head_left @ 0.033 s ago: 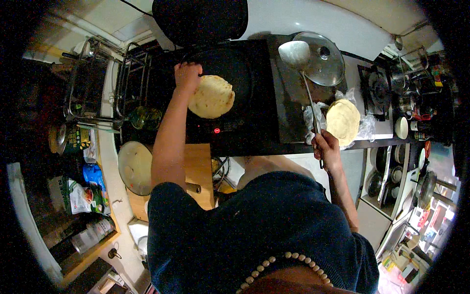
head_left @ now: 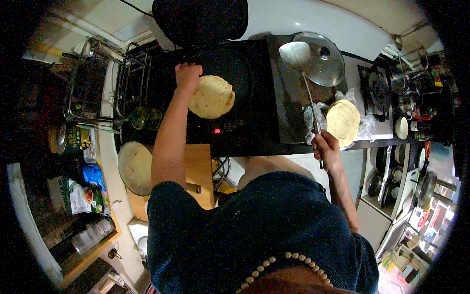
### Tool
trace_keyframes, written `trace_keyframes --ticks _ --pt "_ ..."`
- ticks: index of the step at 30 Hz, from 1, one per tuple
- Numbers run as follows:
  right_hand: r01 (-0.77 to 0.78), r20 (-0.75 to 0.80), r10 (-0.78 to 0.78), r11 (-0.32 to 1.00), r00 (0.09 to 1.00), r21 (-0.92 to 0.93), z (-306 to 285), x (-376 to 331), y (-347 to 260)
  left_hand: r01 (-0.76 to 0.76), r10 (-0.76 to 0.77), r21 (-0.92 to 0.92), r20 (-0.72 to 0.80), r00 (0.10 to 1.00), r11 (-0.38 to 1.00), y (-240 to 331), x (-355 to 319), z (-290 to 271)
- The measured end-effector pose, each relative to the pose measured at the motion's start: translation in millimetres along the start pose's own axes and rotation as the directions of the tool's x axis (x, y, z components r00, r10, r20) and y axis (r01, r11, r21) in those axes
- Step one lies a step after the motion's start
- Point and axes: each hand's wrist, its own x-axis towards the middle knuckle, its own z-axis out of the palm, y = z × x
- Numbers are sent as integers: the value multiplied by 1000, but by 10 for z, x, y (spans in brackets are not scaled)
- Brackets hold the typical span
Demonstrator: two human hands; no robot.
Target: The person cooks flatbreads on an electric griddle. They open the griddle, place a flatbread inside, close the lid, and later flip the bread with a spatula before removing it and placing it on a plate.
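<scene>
My left hand (head_left: pixel 187 77) grips the edge of a round, brown-spotted flatbread (head_left: pixel 212 96) over a dark flat pan (head_left: pixel 235 68) on a black induction cooktop (head_left: pixel 245 130). My right hand (head_left: pixel 325 149) is closed around the long thin handle of a metal spatula (head_left: pixel 295 53). The spatula's broad head hovers by a glass pot lid (head_left: pixel 325 66) at the back of the counter. A pale flatbread (head_left: pixel 342 121) lies on clear plastic wrap just beyond my right hand.
A wire dish rack (head_left: pixel 93 83) stands at the left. Near it are a glass bottle (head_left: pixel 147 117) and a round pale lid (head_left: pixel 133 167) beside a wooden board (head_left: pixel 200 169). A gas burner (head_left: pixel 379 88), cups and shelves of utensils crowd the right.
</scene>
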Motion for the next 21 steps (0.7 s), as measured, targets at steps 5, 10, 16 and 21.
trace_keyframes --ticks 5,10,16,21 --pt "14 18 -15 1000 1000 18 -12 7 4 -38 33 -32 -129 991 999 18 38 269" --pt "46 9 -46 999 999 22 -28 63 41 -59 63 27 -166 984 998 37 68 335" --pt "53 31 -53 999 998 8 6 126 -26 46 -48 -241 -1 999 969 4 19 305" --pt "72 69 -71 997 995 -12 -19 170 -45 -26 56 -270 104 993 962 77 -233 -616"
